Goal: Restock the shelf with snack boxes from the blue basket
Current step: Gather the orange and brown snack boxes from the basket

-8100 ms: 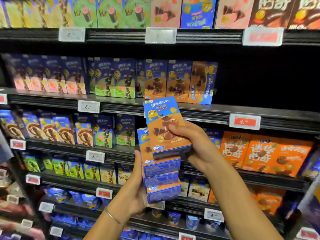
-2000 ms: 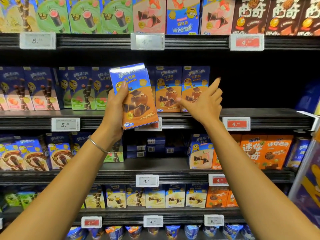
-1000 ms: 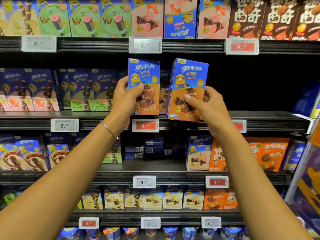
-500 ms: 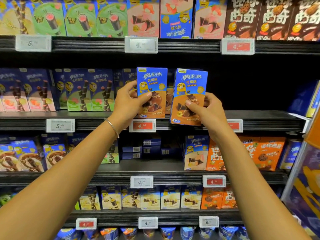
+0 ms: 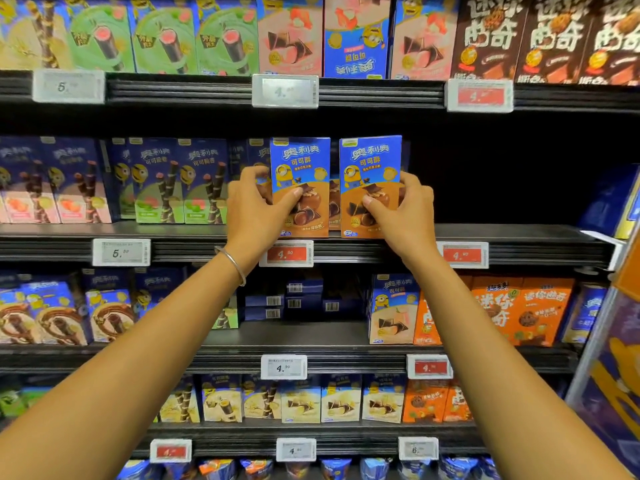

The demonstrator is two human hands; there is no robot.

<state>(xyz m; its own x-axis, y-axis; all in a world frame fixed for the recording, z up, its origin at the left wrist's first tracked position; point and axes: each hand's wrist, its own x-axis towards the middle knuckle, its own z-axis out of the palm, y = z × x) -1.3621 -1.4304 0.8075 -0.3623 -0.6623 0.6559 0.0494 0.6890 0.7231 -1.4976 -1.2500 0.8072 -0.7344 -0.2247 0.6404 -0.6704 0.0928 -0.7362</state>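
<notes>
Two blue-and-orange snack boxes stand upright side by side at the front edge of the shelf [image 5: 519, 237]. The left hand [image 5: 254, 211] grips the left box [image 5: 300, 168]; the right hand [image 5: 403, 211] grips the right box [image 5: 371, 164].

the left snack box [image 5: 300, 187] and the right snack box [image 5: 370, 185] stand upright side by side at the front edge of the black shelf [image 5: 519, 237], a narrow gap between them. each is blue above and orange-brown below, printed with a yellow cartoon figure and chocolate pieces.
</notes>
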